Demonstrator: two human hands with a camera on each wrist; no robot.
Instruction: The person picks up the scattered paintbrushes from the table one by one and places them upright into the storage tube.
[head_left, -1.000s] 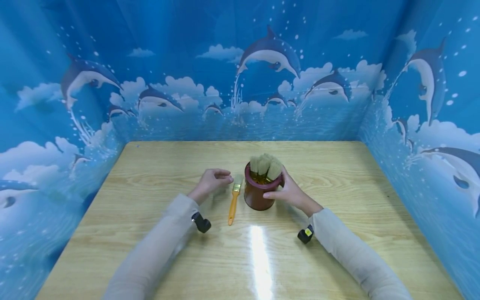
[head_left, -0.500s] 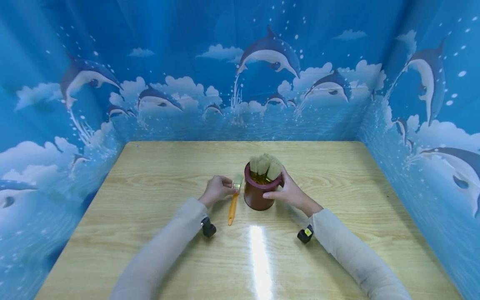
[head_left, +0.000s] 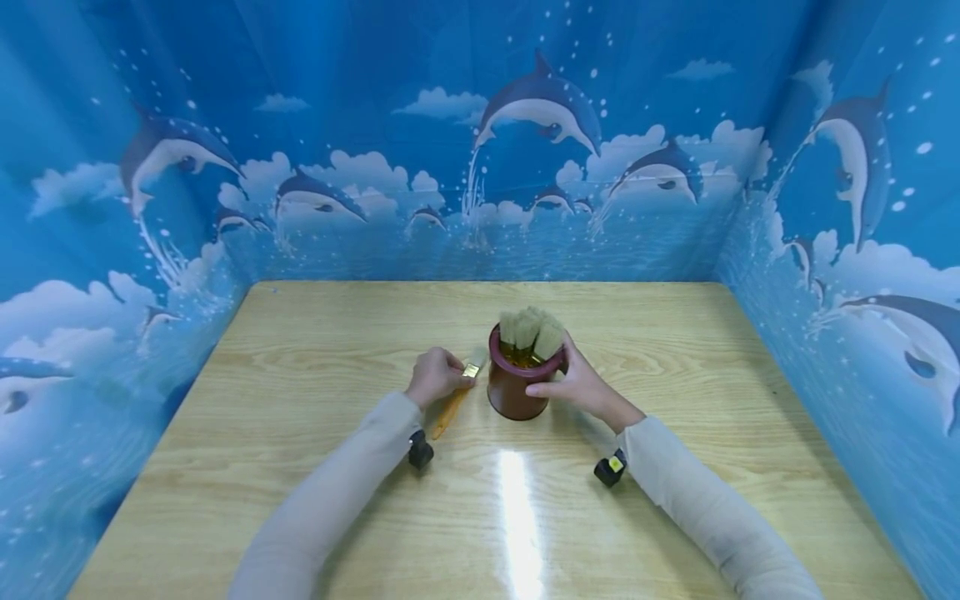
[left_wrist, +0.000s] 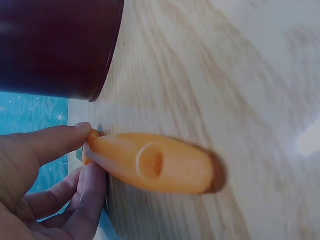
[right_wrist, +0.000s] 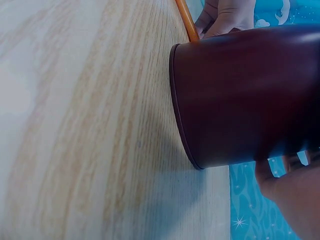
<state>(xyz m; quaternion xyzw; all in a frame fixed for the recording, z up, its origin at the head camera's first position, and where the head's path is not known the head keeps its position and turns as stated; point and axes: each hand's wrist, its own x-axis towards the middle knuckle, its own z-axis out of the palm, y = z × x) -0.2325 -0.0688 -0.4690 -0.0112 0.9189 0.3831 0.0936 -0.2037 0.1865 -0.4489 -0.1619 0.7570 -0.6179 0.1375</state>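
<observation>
My left hand (head_left: 437, 377) pinches a paintbrush (head_left: 450, 413) near its gold-coloured ferrule, between thumb and fingers. The brush has an orange handle and pale bristles; it slants with its bristles toward the far right. In the left wrist view the handle's end with its hanging hole (left_wrist: 151, 162) points at the camera. Just right of it a dark reddish-brown round pot (head_left: 516, 393) stands upright on the table. Several paintbrushes (head_left: 531, 327) stand in the pot, bristles up, their handles hidden inside. My right hand (head_left: 585, 385) grips the pot's right side, thumb on the near side.
The wooden table (head_left: 337, 333) carries the pot and brush near its middle. A blue curtain (head_left: 360, 242) with dolphins closes off the back and both sides. A bright light reflection (head_left: 521, 517) lies on the tabletop in front.
My left hand has moved right and pinched the loose paintbrush. The brush's handle end has swung left, tilting the brush. My right hand and the pot have stayed still.
</observation>
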